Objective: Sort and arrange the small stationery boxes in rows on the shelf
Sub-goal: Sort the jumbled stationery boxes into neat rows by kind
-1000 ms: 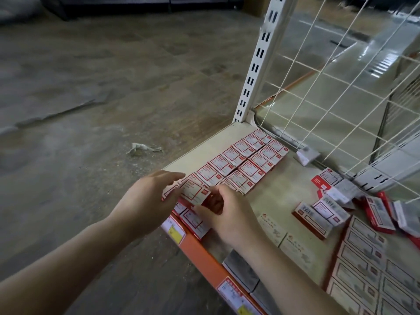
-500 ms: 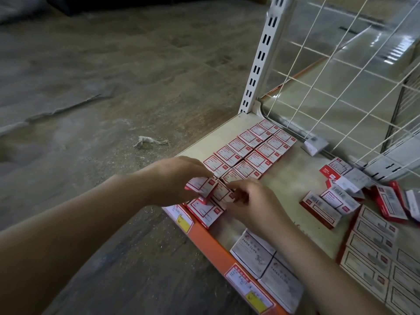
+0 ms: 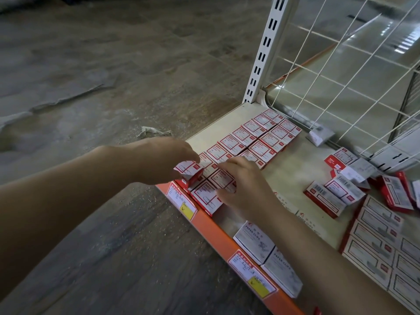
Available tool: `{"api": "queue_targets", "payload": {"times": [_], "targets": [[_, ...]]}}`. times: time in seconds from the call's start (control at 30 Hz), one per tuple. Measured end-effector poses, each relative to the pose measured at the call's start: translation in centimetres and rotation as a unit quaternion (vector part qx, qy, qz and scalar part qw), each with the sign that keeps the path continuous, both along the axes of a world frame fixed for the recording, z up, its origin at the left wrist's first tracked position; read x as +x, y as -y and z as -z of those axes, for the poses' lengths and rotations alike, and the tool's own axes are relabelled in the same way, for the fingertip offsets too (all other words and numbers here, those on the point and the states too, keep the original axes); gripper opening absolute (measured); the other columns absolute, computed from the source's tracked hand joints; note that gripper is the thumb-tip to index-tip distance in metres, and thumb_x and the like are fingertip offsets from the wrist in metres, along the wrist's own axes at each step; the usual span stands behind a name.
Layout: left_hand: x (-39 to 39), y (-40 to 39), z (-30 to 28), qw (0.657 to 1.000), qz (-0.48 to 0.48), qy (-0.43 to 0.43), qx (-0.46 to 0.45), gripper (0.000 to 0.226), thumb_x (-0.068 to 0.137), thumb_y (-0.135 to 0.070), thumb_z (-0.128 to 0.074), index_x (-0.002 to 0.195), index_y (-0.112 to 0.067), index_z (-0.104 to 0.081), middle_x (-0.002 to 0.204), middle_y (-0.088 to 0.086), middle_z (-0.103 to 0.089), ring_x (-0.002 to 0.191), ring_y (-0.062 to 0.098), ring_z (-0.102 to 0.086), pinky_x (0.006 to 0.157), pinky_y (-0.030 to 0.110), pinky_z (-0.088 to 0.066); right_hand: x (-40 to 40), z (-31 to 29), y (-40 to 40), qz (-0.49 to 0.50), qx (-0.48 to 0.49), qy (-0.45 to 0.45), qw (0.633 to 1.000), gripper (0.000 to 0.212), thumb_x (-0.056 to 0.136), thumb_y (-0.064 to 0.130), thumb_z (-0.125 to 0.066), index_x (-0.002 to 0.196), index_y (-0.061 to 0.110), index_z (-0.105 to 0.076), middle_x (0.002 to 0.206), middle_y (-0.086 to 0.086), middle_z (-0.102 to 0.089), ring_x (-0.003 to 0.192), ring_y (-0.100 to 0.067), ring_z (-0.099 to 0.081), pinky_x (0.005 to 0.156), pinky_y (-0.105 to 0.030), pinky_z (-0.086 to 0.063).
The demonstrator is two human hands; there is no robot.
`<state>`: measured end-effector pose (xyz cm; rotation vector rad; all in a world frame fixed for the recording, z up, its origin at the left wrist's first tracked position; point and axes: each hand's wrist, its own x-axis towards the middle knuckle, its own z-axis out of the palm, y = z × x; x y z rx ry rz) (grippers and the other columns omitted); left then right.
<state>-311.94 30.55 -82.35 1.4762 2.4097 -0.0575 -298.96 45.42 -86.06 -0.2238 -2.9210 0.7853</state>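
From the head view, your left hand grips a small red-and-white box at the front left corner of the shelf, raised a little above the boxes under it. Your right hand lies just beside it with fingers curled down onto the front boxes of the two rows; you cannot tell whether it grasps one or only presses. The rows run from the orange front rail back to the white slotted upright. Loose red boxes lie scattered to the right, near the wire grid. Two white paper-clip boxes stand against the rail by a price label.
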Motion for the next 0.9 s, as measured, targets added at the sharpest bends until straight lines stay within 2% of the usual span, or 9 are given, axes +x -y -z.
{"api": "queue_targets", "payload": {"times": [0.23, 0.4, 0.6, 0.77, 0.9], "targets": [[0.42, 0.06, -0.04, 1.0, 0.006, -0.002, 0.001, 0.042, 0.091, -0.029, -0.053, 0.133, -0.025, -0.046, 0.135, -0.004, -0.047, 0.121, 0.015, -0.045, 0.1, 0.031, -0.038, -0.42, 0.59, -0.05, -0.006, -0.002, 0.005, 1.0, 0.042, 0.085, 0.022, -0.065, 0.125, 0.012, -0.057, 0.118, 0.0, -0.05, 0.109, -0.014, -0.039, 0.087, -0.017, -0.034], [0.77, -0.17, -0.26, 1.0, 0.007, -0.005, -0.017, 0.051, 0.092, -0.028, -0.054, 0.139, -0.031, -0.036, 0.142, -0.011, -0.039, 0.128, 0.009, -0.038, 0.105, 0.026, -0.034, -0.42, 0.8, 0.01, -0.005, -0.005, 0.001, 1.0, 0.041, 0.084, 0.02, -0.066, 0.123, 0.011, -0.058, 0.114, 0.0, -0.05, 0.107, -0.015, -0.041, 0.09, -0.028, -0.045], [0.98, -0.23, -0.43, 1.0, 0.004, 0.011, -0.016, 0.052, 0.092, -0.024, -0.054, 0.14, -0.033, -0.034, 0.143, -0.014, -0.037, 0.128, 0.008, -0.039, 0.104, 0.028, -0.037, -0.39, 0.8, 0.08, -0.002, -0.006, 0.008, 1.0, 0.046, 0.086, 0.021, -0.064, 0.13, 0.012, -0.053, 0.119, 0.001, -0.047, 0.112, -0.014, -0.039, 0.095, -0.028, -0.044], [0.91, -0.32, -0.31, 1.0, 0.004, 0.025, -0.008, 0.052, 0.092, -0.022, -0.054, 0.139, -0.033, -0.035, 0.143, -0.013, -0.037, 0.129, 0.008, -0.039, 0.106, 0.029, -0.036, -0.29, 0.9, 0.07, -0.005, 0.004, 0.01, 1.0, 0.046, 0.088, 0.024, -0.061, 0.132, 0.014, -0.051, 0.122, 0.001, -0.046, 0.113, -0.011, -0.035, 0.094, -0.019, -0.035], [0.82, -0.26, -0.19, 1.0, 0.004, 0.031, -0.001, 0.052, 0.091, -0.023, -0.055, 0.139, -0.032, -0.036, 0.142, -0.012, -0.039, 0.128, 0.009, -0.039, 0.106, 0.031, -0.036, -0.24, 0.95, 0.07, -0.005, 0.005, 0.012, 1.0, 0.045, 0.089, 0.025, -0.06, 0.132, 0.014, -0.05, 0.123, 0.002, -0.045, 0.114, -0.011, -0.034, 0.093, -0.018, -0.033]]}}
